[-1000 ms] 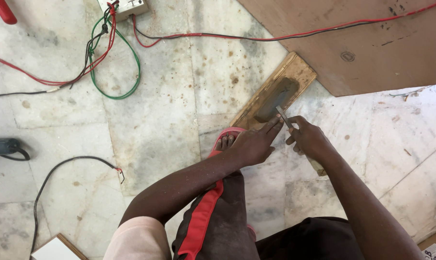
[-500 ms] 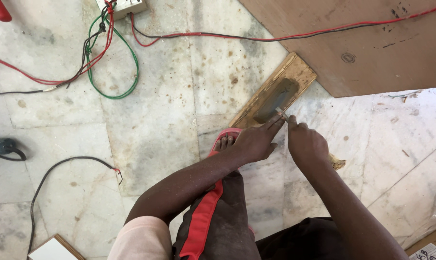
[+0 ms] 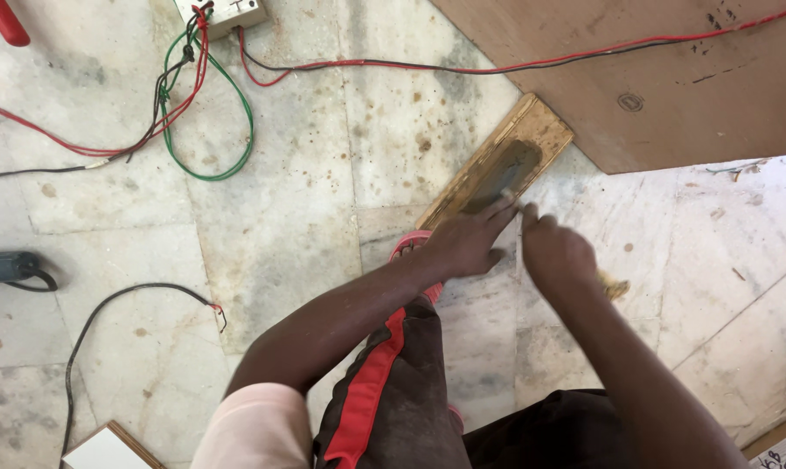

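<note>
A wooden block holding a dark grey sharpening stone (image 3: 508,165) lies slantwise on the marble floor. My left hand (image 3: 464,246) reaches over my knee, its fingertips pressing a small metal blade down at the near end of the stone. Just to the right, my right hand (image 3: 556,254) is closed round the tool's handle, and a yellowish wooden end (image 3: 616,287) sticks out behind it. The tool looks like a chisel, but its blade is blurred and mostly hidden by my fingers. My foot in a red sandal (image 3: 408,247) rests on the near end of the block.
A large plywood sheet (image 3: 671,78) covers the floor at the upper right, touching the block's far end. Red and black wires (image 3: 410,66) and a green wire loop (image 3: 237,130) run from a switch box (image 3: 224,10). A dark power tool (image 3: 2,266) with a black cable (image 3: 106,300) lies at the left.
Both hands have pushed the tool a little forward along the stone. The blade, plain between my hands a second ago, is now blurred and covered by my fingers.
</note>
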